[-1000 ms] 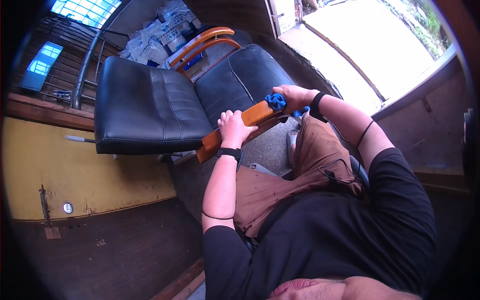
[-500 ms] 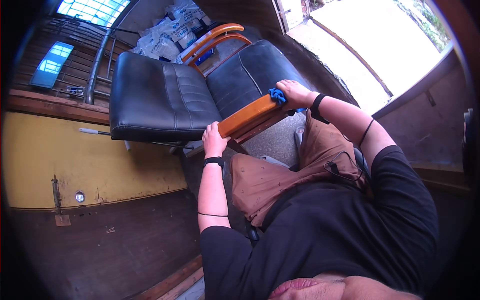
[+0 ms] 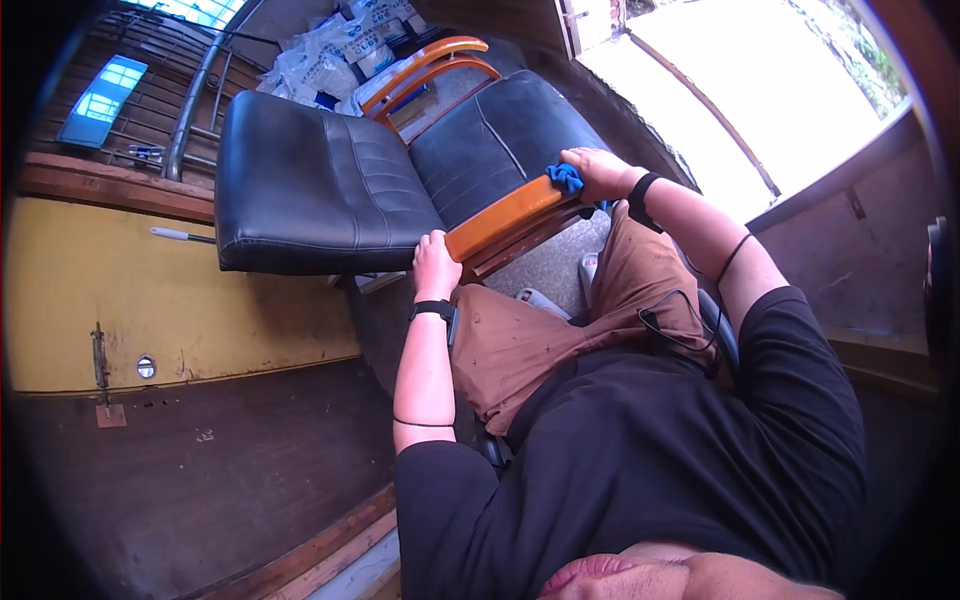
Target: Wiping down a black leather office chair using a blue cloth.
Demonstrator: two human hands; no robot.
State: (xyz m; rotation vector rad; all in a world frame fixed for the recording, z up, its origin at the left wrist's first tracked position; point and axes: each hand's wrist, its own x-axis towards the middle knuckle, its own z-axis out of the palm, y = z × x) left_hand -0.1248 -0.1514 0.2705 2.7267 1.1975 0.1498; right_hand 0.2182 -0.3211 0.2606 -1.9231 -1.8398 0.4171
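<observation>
A black padded chair (image 3: 300,190) with orange wooden armrests lies tipped in front of me. My left hand (image 3: 436,268) is closed around one end of the near wooden armrest (image 3: 505,216). At the armrest's other end, my right hand (image 3: 598,176) is closed with a crumpled blue cloth (image 3: 565,179) bunched at its fingers, pressed against the wood. Part of the cloth is hidden by that hand. The far wooden armrest (image 3: 425,62) stands beyond the seat pads.
A yellow and brown panel (image 3: 200,310) is at left, with a white-handled rod (image 3: 170,233) over it. White printed bags (image 3: 320,65) are piled behind the chair. Metal railings (image 3: 190,110) stand at the far left. A bright doorway (image 3: 690,110) opens at the far right.
The whole view has shifted slightly, so the chair and panel sit a little higher in it. Both hands stay at the armrest, the right one still with the blue cloth.
</observation>
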